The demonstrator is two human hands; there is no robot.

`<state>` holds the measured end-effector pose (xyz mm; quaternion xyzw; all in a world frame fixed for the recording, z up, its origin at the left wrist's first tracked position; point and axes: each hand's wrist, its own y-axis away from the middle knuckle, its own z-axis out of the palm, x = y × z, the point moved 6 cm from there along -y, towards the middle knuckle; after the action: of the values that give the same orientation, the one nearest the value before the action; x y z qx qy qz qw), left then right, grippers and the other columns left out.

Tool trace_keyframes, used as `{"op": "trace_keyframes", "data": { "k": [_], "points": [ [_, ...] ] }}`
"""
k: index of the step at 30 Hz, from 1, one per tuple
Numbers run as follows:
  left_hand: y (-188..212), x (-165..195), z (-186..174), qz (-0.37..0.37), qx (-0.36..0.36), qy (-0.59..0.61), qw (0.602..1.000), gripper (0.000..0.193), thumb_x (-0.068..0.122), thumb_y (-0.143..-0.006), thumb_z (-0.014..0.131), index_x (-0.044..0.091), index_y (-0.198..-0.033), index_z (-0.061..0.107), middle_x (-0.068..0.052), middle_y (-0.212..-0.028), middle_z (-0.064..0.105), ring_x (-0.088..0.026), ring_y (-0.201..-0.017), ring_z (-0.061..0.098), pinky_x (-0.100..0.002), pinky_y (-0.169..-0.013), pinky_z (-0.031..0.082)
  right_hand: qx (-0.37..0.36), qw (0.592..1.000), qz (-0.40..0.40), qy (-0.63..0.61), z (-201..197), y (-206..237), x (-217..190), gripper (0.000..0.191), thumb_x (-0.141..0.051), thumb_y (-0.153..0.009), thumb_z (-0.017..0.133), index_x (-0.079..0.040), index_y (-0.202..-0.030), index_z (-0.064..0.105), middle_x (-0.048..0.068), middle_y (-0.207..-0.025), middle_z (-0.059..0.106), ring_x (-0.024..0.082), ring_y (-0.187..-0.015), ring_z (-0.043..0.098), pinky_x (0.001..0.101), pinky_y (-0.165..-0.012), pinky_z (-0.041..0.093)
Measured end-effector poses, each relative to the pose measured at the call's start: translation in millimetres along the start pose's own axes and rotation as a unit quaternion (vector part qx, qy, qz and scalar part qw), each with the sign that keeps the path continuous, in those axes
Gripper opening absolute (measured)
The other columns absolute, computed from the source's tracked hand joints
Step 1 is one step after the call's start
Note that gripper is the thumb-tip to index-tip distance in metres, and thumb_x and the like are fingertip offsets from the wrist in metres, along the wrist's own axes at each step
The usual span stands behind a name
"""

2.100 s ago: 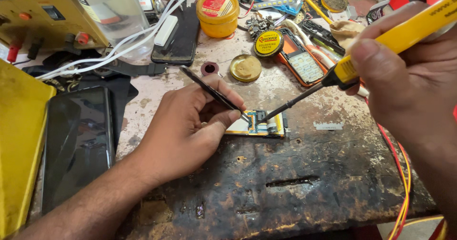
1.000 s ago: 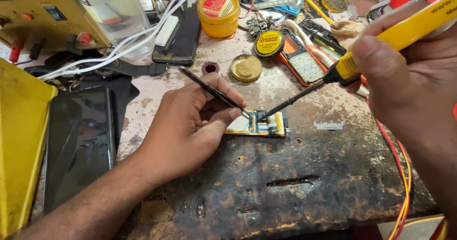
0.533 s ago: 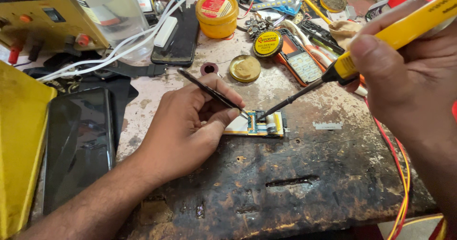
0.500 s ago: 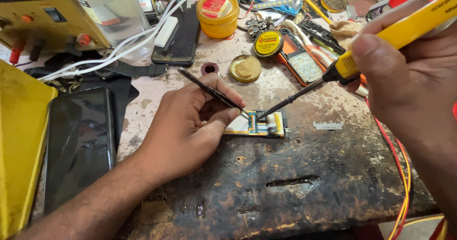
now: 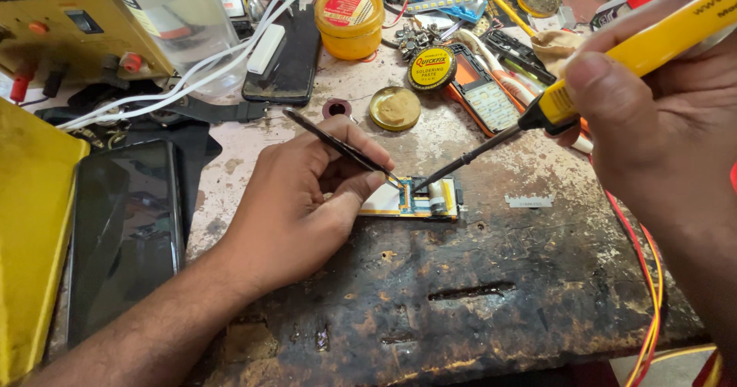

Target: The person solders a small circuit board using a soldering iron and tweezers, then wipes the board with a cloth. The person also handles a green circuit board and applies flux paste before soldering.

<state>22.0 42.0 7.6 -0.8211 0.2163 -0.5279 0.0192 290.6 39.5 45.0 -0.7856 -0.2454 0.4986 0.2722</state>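
We are looking down at our own two hands over a scarred, burnt bench [image 5: 476,310]. Our left hand [image 5: 299,203] rests its heel on the bench, seemingly to steady itself, and its fingers [image 5: 361,160] are pinched closed around slim black tweezers [image 5: 338,145], whose tips come down onto a small circuit board [image 5: 418,201] lying flat just beyond the fingertips. Our right hand [image 5: 660,118] is wrapped around the yellow handle of a soldering iron [image 5: 553,109], held like a pen, probably so the thin dark tip can slant down to the same spot on the board, meeting the tweezer tips there. The board sits between the two hands, likely pinned by the tweezers so it does not slide. Beyond the left fingers lie an open round tin [image 5: 394,108] and a yellow tub [image 5: 350,18]; a dark phone [image 5: 127,233] lies to the left of that wrist. Red and yellow wires [image 5: 649,279] trail beneath the right wrist.
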Motion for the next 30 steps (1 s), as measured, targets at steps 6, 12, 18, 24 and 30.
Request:
{"op": "trace_keyframes", "data": {
  "k": [6, 12, 18, 24, 30],
  "points": [
    [-1, -3, 1, -0.027, 0.002, -0.011, 1.0, 0.008, 0.004, -0.091, 0.068, 0.006, -0.098, 0.069, 0.002, -0.07, 0.066, -0.002, -0.063, 0.053, -0.023, -0.055, 0.045, -0.004, 0.999, 0.001, -0.032, 2, -1, -1, 0.028, -0.03, -0.112, 0.069, -0.005, -0.105, 0.058, 0.001, -0.084, 0.06, 0.005, -0.071, 0.061, 0.0214, -0.064, 0.055],
    [-1, -4, 0, -0.029, 0.005, -0.017, 0.999, 0.007, 0.004, -0.091, 0.069, 0.007, -0.098, 0.07, 0.003, -0.072, 0.068, -0.001, -0.064, 0.055, -0.022, -0.056, 0.047, 0.011, 1.0, 0.004, -0.011, 0, -1, 1, 0.028, -0.029, -0.11, 0.069, -0.004, -0.103, 0.059, 0.002, -0.081, 0.059, 0.005, -0.067, 0.058, 0.0209, -0.062, 0.052],
    [-2, -4, 1, -0.015, 0.006, -0.013, 1.0, 0.008, 0.004, -0.091, 0.068, 0.006, -0.098, 0.07, 0.004, -0.075, 0.069, 0.0, -0.066, 0.057, -0.021, -0.058, 0.048, 0.018, 1.0, 0.002, -0.009, -1, -1, 2, 0.026, -0.027, -0.11, 0.07, -0.003, -0.103, 0.062, 0.001, -0.078, 0.06, 0.005, -0.066, 0.057, 0.0198, -0.062, 0.05],
    [-2, -6, 1, -0.041, 0.004, -0.013, 0.999, 0.008, 0.004, -0.091, 0.069, 0.007, -0.098, 0.07, 0.003, -0.071, 0.067, -0.001, -0.063, 0.054, -0.022, -0.055, 0.045, 0.005, 0.999, -0.029, -0.017, -2, 0, 7, 0.027, -0.026, -0.114, 0.069, -0.003, -0.104, 0.059, 0.002, -0.084, 0.062, 0.004, -0.069, 0.055, 0.0191, -0.065, 0.047],
    [-2, -3, 2, -0.021, 0.005, 0.01, 1.0, 0.008, 0.003, -0.091, 0.068, 0.006, -0.098, 0.069, 0.004, -0.074, 0.067, 0.0, -0.066, 0.055, -0.021, -0.057, 0.047, 0.001, 1.0, -0.012, 0.019, -4, 1, 9, 0.027, -0.025, -0.114, 0.067, -0.001, -0.105, 0.059, 0.004, -0.082, 0.059, 0.007, -0.069, 0.057, 0.0209, -0.066, 0.048]
  ]
}}
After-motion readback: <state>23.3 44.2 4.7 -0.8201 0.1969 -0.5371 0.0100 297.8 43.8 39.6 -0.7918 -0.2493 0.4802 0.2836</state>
